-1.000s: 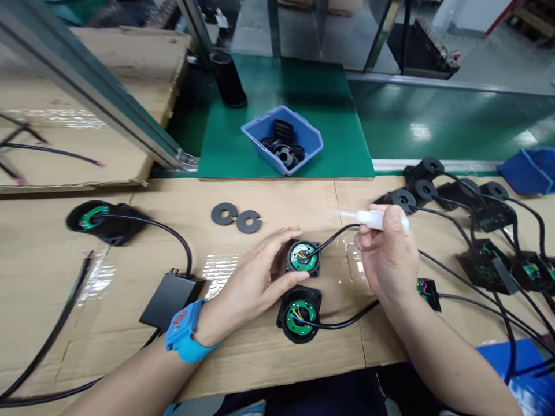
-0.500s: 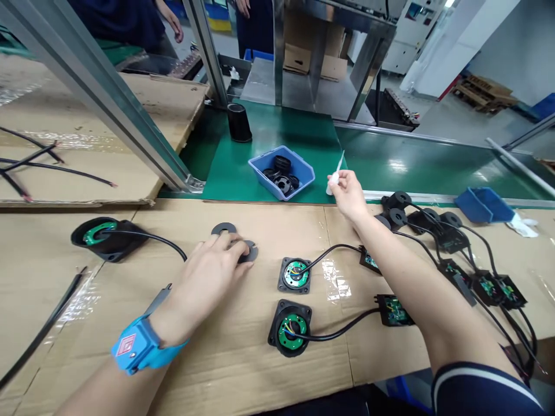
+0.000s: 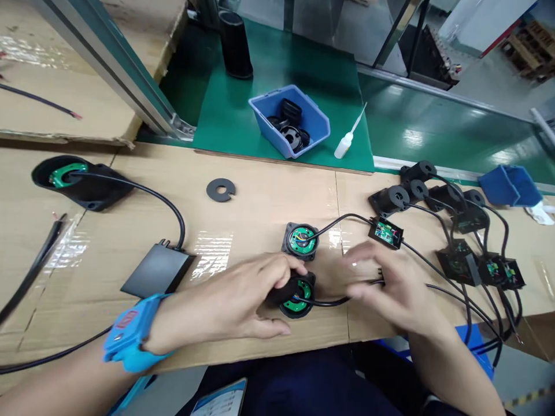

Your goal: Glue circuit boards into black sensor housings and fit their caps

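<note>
My left hand (image 3: 234,306), with a blue strap (image 3: 130,335) on the wrist, pinches a black slotted disc (image 3: 281,290) against the near round module (image 3: 299,300), whose green board shows. My right hand (image 3: 385,283) hovers just right of that module over its black cable (image 3: 333,301); its fingers are smeared by motion. A second round module (image 3: 302,240) lies just behind, wired to a small circuit board (image 3: 385,233). One more black disc (image 3: 221,189) lies further back on the cardboard.
A white glue bottle (image 3: 347,141) stands on the green mat beside a blue bin (image 3: 312,124) of black parts. A black cylinder (image 3: 235,43) is behind. Another module (image 3: 69,179) and a black box (image 3: 158,268) lie left. Several wired modules (image 3: 455,231) crowd the right.
My right hand set the glue bottle down on the green mat and came back to the near module. My left hand took one of the two discs and brought it to that module.
</note>
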The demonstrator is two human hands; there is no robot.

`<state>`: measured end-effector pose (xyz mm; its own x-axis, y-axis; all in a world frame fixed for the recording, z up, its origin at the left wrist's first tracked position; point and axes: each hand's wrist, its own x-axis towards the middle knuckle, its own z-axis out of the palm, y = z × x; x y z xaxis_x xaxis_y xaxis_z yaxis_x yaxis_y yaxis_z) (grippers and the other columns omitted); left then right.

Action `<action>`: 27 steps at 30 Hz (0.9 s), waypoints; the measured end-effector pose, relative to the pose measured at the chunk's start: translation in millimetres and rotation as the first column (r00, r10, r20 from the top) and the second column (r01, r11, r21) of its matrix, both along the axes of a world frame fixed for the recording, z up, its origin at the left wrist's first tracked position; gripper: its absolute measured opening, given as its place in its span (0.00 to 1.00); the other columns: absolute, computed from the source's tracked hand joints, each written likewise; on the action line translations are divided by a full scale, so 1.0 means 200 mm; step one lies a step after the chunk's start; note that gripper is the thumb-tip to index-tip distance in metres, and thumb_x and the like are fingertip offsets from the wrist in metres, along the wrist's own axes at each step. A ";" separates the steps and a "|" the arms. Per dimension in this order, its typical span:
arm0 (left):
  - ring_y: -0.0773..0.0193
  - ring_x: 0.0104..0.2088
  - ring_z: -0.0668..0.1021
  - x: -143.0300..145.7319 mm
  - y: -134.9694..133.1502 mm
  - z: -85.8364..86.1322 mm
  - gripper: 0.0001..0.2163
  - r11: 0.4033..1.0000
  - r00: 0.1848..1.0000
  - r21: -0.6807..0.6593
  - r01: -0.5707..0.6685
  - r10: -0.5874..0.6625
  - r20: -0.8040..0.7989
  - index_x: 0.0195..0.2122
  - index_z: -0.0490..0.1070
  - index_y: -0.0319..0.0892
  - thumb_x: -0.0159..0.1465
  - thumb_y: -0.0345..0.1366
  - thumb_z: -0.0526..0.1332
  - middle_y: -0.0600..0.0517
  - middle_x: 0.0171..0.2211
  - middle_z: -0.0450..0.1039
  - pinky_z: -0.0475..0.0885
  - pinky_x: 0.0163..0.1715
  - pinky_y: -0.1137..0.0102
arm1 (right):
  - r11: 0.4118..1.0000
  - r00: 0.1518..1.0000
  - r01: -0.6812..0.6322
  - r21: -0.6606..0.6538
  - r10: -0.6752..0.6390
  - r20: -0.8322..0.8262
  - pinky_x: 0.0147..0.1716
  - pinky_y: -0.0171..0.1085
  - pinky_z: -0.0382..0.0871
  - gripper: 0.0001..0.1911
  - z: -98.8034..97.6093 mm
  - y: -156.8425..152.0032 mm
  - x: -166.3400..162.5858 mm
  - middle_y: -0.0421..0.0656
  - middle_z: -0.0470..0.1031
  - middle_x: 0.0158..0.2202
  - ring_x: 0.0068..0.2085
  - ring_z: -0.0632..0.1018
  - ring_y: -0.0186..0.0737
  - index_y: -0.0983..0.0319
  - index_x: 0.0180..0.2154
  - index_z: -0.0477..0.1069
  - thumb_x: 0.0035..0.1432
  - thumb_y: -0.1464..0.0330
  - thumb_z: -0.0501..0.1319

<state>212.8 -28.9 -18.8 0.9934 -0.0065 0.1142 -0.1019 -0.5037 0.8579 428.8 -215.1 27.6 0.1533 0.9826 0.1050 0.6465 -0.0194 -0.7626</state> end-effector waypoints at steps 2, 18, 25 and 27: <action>0.65 0.50 0.77 0.00 -0.07 -0.06 0.22 0.998 0.999 -0.052 -0.039 0.037 -0.033 0.38 0.49 0.45 0.62 0.33 0.69 0.52 0.55 0.70 0.72 0.42 0.71 | 0.984 0.992 -0.111 -0.138 0.119 0.050 0.45 0.35 0.71 0.18 -0.03 -0.09 -0.06 0.40 0.78 0.44 0.45 0.78 0.35 0.58 0.50 0.70 0.62 0.60 0.68; 0.69 0.59 0.72 -0.13 -0.17 0.17 0.18 0.935 0.968 0.255 -0.248 0.249 0.029 0.62 0.61 0.45 0.72 0.39 0.59 0.53 0.58 0.70 0.66 0.62 0.78 | 0.998 0.999 -0.013 0.055 0.015 -0.029 0.37 0.32 0.70 0.04 -0.21 -0.14 -0.14 0.41 0.76 0.35 0.36 0.76 0.31 0.63 0.42 0.73 0.65 0.72 0.65; 0.64 0.55 0.76 -0.09 -0.19 0.15 0.21 0.886 0.978 0.414 -0.207 0.189 0.084 0.64 0.64 0.43 0.72 0.40 0.59 0.49 0.55 0.73 0.73 0.58 0.71 | 0.999 0.998 -0.016 0.042 0.019 -0.066 0.36 0.30 0.69 0.04 -0.21 -0.14 -0.13 0.40 0.76 0.35 0.35 0.76 0.29 0.63 0.42 0.73 0.64 0.72 0.65; 0.64 0.54 0.76 -0.06 -0.19 0.14 0.20 0.881 0.982 0.435 -0.188 0.158 0.104 0.64 0.65 0.41 0.72 0.39 0.59 0.49 0.53 0.74 0.74 0.56 0.70 | 0.999 0.998 -0.017 0.049 0.020 -0.065 0.37 0.31 0.69 0.05 -0.22 -0.14 -0.13 0.40 0.76 0.35 0.36 0.75 0.30 0.63 0.42 0.73 0.64 0.72 0.66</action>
<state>200.0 -66.9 9.6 0.9741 0.1003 0.2028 -0.0250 -0.8429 0.5375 403.2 -243.8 -15.4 0.1430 0.9793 0.1432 0.5950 0.0306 -0.8031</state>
